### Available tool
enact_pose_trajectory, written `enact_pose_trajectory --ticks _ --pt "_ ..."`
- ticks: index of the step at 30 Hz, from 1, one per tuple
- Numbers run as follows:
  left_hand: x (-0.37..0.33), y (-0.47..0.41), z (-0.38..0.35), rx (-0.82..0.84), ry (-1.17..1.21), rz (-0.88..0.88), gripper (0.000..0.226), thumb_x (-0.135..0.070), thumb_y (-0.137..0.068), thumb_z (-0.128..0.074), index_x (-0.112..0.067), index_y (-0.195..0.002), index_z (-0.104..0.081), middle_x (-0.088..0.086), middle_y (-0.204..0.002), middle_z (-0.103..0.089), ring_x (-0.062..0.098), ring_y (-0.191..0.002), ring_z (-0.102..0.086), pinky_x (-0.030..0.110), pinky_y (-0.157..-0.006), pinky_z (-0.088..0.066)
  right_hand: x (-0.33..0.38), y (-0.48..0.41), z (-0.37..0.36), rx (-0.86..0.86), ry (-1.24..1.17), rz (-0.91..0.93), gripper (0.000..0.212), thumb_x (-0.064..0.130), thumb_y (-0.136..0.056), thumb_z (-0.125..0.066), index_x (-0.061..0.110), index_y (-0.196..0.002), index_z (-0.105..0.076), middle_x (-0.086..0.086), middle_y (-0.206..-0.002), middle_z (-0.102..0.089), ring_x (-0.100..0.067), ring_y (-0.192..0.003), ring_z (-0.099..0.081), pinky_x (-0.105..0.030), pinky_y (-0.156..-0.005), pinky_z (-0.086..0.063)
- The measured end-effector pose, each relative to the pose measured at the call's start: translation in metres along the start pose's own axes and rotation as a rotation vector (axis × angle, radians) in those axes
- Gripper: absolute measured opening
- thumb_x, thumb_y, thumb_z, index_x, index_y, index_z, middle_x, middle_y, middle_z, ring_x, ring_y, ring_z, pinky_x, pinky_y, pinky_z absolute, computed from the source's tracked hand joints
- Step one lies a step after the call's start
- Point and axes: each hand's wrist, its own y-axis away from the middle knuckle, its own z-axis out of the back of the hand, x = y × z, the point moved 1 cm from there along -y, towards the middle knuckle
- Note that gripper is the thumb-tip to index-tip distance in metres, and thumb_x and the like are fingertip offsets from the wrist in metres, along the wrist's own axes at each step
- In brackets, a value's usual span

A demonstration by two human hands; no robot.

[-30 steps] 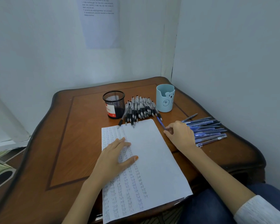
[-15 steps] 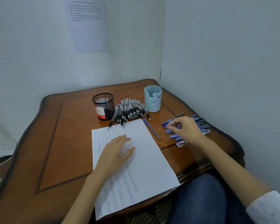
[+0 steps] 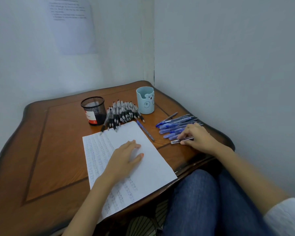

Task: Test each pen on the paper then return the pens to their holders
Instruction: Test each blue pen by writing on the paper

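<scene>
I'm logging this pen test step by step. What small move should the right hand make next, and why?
Probably lift the pen that the right hand pinches at the near edge of the blue pen pile and carry it to the paper. The left hand lies flat on the sheet, steadying it.

Our left hand (image 3: pixel 124 160) lies flat on the written paper (image 3: pixel 153 169), while our right hand (image 3: pixel 197 137) pinches a pen (image 3: pixel 174 141) at the near edge of the blue pens (image 3: pixel 175 123). On the surface (image 3: pixel 54 150), black pens (image 3: pixel 123 113) lie between the mesh holder (image 3: pixel 94 110) and the bear-faced blue holder (image 3: pixel 145 101).
</scene>
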Motion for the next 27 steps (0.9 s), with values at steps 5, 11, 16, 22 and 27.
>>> enact_pose_trajectory --ticks 5,11,16,22,27 --pt "0.004 0.0 0.001 -0.01 0.029 -0.017 0.04 -0.039 -0.096 -0.052 -0.028 -0.134 -0.05 -0.011 -0.148 -0.039 0.008 -0.137 -0.032 0.025 -0.112 -0.021 0.021 0.005 -0.004 -0.02 -0.139 0.102 0.013 0.028 -0.085 -0.072 0.03 -0.097 -0.068 0.01 -0.094 -0.066 -0.006 -0.091 -0.053 -0.035 -0.087 -0.046" --pt "-0.017 0.003 0.006 -0.132 0.525 0.029 0.024 -0.034 -0.09 -0.062 -0.027 -0.113 -0.066 -0.012 -0.104 -0.068 0.002 -0.096 -0.062 0.016 -0.081 -0.05 0.08 0.0 -0.014 0.012 -0.348 0.267 0.015 0.019 -0.087 -0.069 0.02 -0.103 -0.069 0.001 -0.096 -0.061 -0.001 -0.083 -0.054 -0.01 -0.07 -0.043" --pt "-0.009 0.014 0.017 -0.199 0.747 0.083 0.012 -0.015 -0.086 -0.069 -0.021 -0.097 -0.072 0.002 -0.083 -0.074 0.012 -0.081 -0.069 0.019 -0.076 -0.053 0.106 -0.003 -0.03 -0.004 -0.401 0.275 0.019 0.024 -0.084 -0.073 0.015 -0.101 -0.072 0.001 -0.084 -0.066 -0.01 -0.072 -0.056 -0.014 -0.061 -0.041" --pt "0.005 0.023 0.027 -0.215 0.758 0.148 0.014 -0.009 -0.082 -0.072 -0.019 -0.093 -0.073 0.001 -0.081 -0.074 0.013 -0.079 -0.07 0.019 -0.075 -0.054 0.115 -0.002 -0.05 -0.075 -0.365 0.261 0.018 0.036 -0.081 -0.074 0.026 -0.097 -0.074 0.005 -0.076 -0.068 -0.01 -0.064 -0.057 -0.031 -0.057 -0.047" --pt "0.014 0.029 0.031 -0.226 0.763 0.166 0.014 -0.013 -0.081 -0.072 -0.018 -0.094 -0.073 0.004 -0.081 -0.074 0.013 -0.078 -0.068 0.018 -0.074 -0.053 0.119 -0.005 -0.052 0.104 -0.415 0.201 0.031 0.022 -0.089 -0.067 0.025 -0.12 -0.061 0.01 -0.074 -0.061 -0.002 -0.063 -0.052 -0.018 -0.06 -0.038"
